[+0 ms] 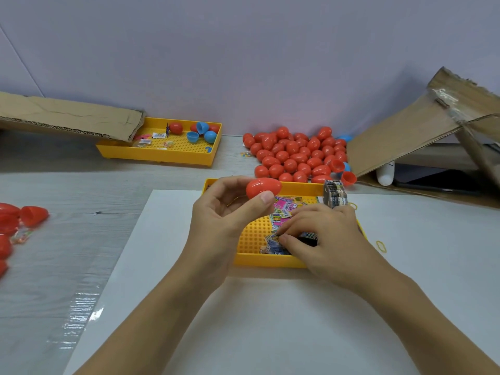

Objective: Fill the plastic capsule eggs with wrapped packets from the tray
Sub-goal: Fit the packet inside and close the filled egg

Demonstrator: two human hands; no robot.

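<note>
My left hand (224, 212) holds a closed red capsule egg (263, 187) between thumb and fingers, above the far left corner of the yellow tray (259, 259). My right hand (322, 239) reaches into the tray, and its fingertips pinch a small wrapped packet (273, 246) among several colourful packets (286, 208) on the tray's dotted floor. A banded stack of packets (335, 192) stands at the tray's far right corner. The hand hides part of the tray.
A pile of red eggs (295, 158) lies behind the tray, with open red halves (349, 177). A second yellow tray (162, 154) at the back left holds blue and red halves. More red eggs (16, 220) lie at the left edge. Cardboard (422, 131) leans at right. Rubber bands (381, 246) lie on the white sheet.
</note>
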